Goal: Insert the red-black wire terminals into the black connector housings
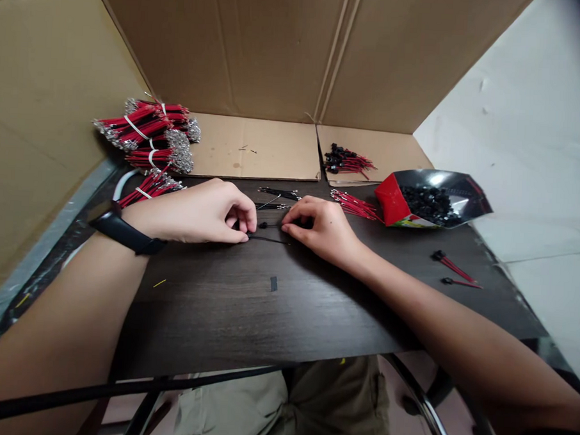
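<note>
My left hand [220,213], with a dark band on its wrist, is closed in a pinch over the dark table. A thin black wire [270,240] runs rightward from its thumb tip. Facing it, my right hand [321,226] pinches another black wire whose left end carries a small black connector [263,225]. That connector lies in the gap between my two hands. Just behind my fingers rest loose black wires [277,194] with metal ends. A fan of red wires [353,203] lies behind my right hand.
Tied bundles of red and black wires [152,134] are piled at the back left. At the right stands a red-and-black box [391,199] of small black connectors. Wires with connectors [347,160] lie on cardboard behind; a few more [458,270] lie right. Cardboard walls [278,50] enclose the table's back and left.
</note>
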The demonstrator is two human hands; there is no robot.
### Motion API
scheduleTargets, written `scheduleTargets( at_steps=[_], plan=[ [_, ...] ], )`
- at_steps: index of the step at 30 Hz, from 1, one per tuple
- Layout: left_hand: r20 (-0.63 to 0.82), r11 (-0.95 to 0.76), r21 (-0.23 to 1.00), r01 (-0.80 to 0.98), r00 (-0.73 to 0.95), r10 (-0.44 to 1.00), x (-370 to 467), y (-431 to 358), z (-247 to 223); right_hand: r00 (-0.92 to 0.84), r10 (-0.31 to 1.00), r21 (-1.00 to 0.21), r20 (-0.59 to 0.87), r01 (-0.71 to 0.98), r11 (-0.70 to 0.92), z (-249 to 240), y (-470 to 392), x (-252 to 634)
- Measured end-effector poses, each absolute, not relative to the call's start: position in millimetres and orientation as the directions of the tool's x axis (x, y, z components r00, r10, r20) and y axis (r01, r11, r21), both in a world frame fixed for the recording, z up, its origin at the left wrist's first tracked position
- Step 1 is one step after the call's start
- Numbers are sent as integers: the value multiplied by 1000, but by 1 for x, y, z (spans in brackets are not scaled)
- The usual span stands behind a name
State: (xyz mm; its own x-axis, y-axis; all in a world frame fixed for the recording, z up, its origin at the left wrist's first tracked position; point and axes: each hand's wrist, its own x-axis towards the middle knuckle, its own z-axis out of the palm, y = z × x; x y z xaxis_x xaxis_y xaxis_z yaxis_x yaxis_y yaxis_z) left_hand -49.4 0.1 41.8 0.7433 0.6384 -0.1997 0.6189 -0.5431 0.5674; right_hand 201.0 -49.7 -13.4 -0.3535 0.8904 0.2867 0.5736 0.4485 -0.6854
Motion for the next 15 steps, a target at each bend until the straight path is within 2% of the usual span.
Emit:
scheduleTargets(
  at_steps=[10,15],
  plan=[
    [-203,-512,569,643,714,670,-54,2,44,-385,889,-698,248,566,440,-13,-48,201],
    [-97,-551,564,616,711,696,-44,-1,41,-392,885,-687,252,572,449,-11,-48,201]
  ],
)
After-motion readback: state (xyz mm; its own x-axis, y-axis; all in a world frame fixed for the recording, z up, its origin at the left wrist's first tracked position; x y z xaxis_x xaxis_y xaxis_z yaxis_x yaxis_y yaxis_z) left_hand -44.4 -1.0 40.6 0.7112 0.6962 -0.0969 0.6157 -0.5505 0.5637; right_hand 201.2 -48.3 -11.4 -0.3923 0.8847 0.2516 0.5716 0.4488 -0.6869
